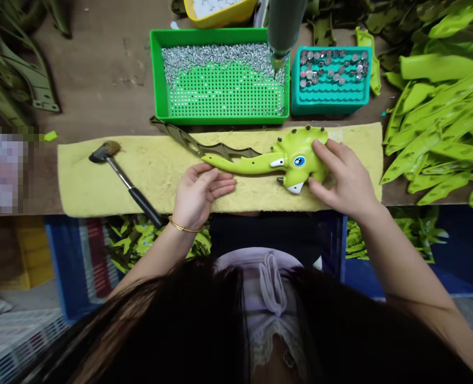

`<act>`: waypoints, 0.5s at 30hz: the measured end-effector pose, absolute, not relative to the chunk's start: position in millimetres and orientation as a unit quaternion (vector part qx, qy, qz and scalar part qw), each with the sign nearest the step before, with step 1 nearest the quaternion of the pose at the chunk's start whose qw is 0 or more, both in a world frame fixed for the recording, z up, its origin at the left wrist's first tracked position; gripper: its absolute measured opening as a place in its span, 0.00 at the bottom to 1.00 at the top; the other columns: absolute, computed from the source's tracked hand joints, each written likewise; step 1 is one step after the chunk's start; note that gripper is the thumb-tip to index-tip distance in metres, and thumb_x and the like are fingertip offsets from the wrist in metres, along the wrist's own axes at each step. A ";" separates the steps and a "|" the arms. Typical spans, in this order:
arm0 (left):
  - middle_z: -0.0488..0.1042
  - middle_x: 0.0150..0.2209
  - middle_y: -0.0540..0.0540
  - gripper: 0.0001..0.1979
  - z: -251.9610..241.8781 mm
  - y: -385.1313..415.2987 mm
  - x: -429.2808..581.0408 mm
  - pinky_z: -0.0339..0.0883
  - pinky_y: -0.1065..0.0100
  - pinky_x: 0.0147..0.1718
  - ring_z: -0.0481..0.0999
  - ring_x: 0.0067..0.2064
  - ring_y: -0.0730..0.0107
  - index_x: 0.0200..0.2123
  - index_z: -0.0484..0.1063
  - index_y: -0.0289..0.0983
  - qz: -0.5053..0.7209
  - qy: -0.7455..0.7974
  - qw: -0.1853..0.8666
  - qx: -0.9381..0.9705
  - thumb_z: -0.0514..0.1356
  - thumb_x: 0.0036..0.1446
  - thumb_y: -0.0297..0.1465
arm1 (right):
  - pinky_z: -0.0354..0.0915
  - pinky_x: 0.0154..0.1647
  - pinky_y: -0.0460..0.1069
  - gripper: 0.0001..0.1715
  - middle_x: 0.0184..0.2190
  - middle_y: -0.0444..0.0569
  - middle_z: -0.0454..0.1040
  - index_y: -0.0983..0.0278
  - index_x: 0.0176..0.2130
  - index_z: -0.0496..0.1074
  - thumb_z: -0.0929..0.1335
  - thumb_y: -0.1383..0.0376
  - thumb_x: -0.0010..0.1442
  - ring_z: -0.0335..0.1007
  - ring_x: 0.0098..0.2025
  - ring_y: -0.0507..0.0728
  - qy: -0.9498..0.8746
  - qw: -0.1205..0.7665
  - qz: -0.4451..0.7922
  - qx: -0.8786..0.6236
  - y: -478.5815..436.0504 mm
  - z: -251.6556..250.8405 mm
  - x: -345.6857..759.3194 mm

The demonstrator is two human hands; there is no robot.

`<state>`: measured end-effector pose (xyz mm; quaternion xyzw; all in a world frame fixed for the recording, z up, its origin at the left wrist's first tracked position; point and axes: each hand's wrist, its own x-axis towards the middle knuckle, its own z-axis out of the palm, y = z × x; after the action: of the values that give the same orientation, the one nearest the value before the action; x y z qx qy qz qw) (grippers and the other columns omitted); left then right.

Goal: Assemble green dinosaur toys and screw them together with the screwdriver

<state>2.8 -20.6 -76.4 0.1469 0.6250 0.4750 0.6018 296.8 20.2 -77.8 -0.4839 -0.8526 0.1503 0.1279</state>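
A lime-green plastic dinosaur-head toy (299, 173) with a blue eye, dark spikes and a long thin handle lies on the yellow cloth (256, 197). My right hand (344, 178) grips the head's right side, thumb below and fingers above. At the handle's left end is my left hand (200, 192), palm up with its fingers stretched out beside the handle; whether it touches is hard to tell. Behind the handle rests a dark olive plastic strip (188, 143) with a toothed edge. To the left, a hammer (126, 181) with a black grip lies on the cloth.
A green tray (220, 117) of small metal screws stands behind the cloth. Beside it is a teal box (330, 104) with metal pieces. A screwdriver-like tool (284, 32) hangs above. Lime-green parts (444, 122) pile at right, olive parts (32, 69) at left. Blue crates (66, 266) stand below.
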 end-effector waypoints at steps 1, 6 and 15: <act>0.80 0.28 0.43 0.12 -76.3 -17.5 4.1 0.79 0.61 0.37 0.82 0.32 0.62 0.36 0.66 0.35 0.471 0.616 0.614 0.149 0.65 0.50 0.29 | 0.60 0.62 0.67 0.40 0.61 0.58 0.63 0.60 0.66 0.55 0.65 0.56 0.57 0.61 0.62 0.69 -0.849 0.134 0.158 -0.487 20.7 -79.6 297.3; 0.81 0.33 0.44 0.10 -78.0 -1.2 16.5 0.78 0.68 0.37 0.81 0.35 0.67 0.33 0.72 0.34 0.492 0.580 0.632 0.151 0.67 0.53 0.34 | 0.57 0.64 0.68 0.41 0.61 0.58 0.63 0.60 0.64 0.59 0.66 0.50 0.56 0.59 0.63 0.69 -0.822 0.178 0.215 -0.497 22.9 -79.6 303.7; 0.79 0.40 0.47 0.16 -70.1 -22.1 -9.7 0.75 0.57 0.44 0.77 0.51 0.59 0.39 0.71 0.40 0.510 0.653 0.458 0.322 0.61 0.57 0.46 | 0.52 0.15 0.45 0.28 0.16 0.41 0.62 0.62 0.22 0.64 0.65 0.41 0.55 0.54 0.16 0.48 -0.417 0.373 0.513 -0.651 24.3 -74.5 279.4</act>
<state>-9.7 -22.1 -70.1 0.3225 0.6532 0.5097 0.4578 279.4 24.3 -74.5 -0.6511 -0.4173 0.5128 0.3727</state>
